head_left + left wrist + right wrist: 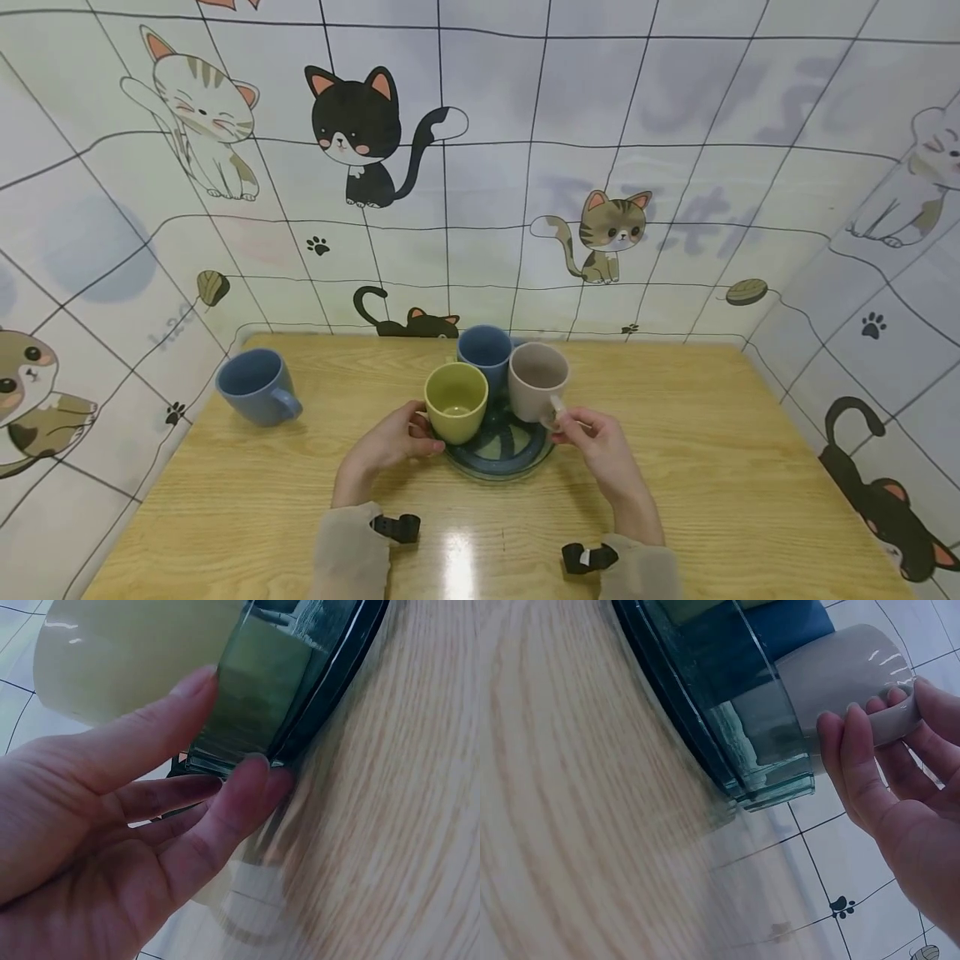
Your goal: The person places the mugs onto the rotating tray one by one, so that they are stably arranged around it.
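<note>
A round blue-green tray with a clear raised rim (501, 467) sits on the table, holding a yellow-green mug (453, 408), a blue mug (485, 348) and a pale pinkish mug (537, 379). At the tray's left edge, my left hand (386, 442) has its thumb and fingers around the clear rim, close beside the yellow-green mug; the left wrist view shows its fingertips (247, 780) low against the tray. My right hand (600, 450) pinches the handle (896, 720) of the pinkish mug, which stands at the tray's right side.
Apart from the tray, another blue mug (258, 387) stands at the back left of the wooden table (675, 442), its handle toward the front right. A tiled wall covering (487, 183) with cartoon cats borders the table at the back and sides.
</note>
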### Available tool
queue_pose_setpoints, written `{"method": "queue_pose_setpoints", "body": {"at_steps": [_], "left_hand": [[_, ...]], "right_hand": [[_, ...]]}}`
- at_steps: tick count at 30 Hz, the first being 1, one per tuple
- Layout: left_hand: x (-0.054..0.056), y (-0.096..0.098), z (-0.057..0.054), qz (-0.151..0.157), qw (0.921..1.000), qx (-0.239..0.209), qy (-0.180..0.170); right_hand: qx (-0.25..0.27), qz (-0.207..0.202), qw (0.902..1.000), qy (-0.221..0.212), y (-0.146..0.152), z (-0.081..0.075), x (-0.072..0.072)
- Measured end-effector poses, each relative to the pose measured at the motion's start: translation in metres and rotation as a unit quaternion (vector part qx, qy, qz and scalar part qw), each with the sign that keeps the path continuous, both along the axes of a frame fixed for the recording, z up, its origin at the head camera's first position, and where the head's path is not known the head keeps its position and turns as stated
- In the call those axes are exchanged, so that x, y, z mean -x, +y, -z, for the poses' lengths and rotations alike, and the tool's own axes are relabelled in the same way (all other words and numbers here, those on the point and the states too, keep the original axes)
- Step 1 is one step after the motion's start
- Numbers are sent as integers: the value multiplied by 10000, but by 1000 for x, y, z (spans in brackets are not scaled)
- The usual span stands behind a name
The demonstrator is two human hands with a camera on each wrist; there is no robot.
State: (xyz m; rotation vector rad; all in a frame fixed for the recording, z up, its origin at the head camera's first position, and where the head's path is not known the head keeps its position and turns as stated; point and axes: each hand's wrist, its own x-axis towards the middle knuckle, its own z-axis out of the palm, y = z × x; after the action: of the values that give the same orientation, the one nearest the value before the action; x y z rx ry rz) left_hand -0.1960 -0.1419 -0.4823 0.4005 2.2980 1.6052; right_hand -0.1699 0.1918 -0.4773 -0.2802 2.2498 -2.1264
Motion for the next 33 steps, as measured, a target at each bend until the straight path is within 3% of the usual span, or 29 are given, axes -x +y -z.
{"method": "queue_pose_setpoints", "body": {"at_steps": [9,19,33], "left_hand": [[-2,1,-3,58,10000,-65,-50],[-2,0,-1,-84,9998,163,-80],[1,-2,1,-228,9989,370,-152]], "right_hand": [[-55,224,9997,-119,-3,2,1],[-70,285,9996,-16,-3,7,3],[-162,706,9967,-353,-5,6,7]]}}
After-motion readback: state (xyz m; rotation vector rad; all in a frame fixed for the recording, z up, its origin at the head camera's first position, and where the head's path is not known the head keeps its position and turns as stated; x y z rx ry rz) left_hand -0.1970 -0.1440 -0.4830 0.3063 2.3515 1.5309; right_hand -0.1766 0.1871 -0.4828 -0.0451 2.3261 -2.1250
